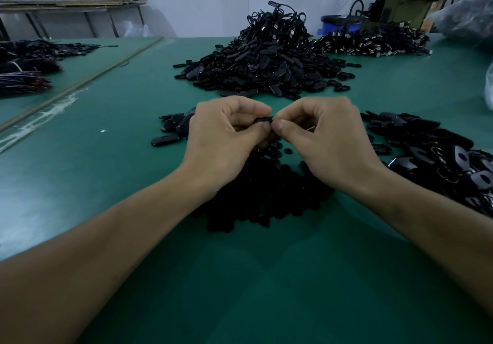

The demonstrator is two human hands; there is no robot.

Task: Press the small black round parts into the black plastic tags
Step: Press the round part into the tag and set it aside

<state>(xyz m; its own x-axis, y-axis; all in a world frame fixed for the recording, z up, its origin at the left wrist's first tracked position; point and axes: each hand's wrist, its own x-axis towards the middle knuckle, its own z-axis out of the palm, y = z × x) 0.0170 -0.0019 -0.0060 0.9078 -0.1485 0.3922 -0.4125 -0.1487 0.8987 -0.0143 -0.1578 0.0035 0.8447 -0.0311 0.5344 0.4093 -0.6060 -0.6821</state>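
Observation:
My left hand (224,135) and my right hand (322,135) meet fingertip to fingertip above the green table. Between them they pinch one black plastic tag (262,121), mostly hidden by my thumbs and forefingers. Whether a round part sits in it cannot be seen. Below my hands lies a heap of small black round parts (266,197). A few loose tags (165,139) lie left of my left hand. A spread of tags (437,154) lies to the right of my right hand.
A big mound of black tags (264,63) rises behind my hands, with another pile of corded pieces (373,41) at the back right. Dark bundles (26,63) lie at the far left past a seam in the table (80,85). A machine (405,2) stands at the back right.

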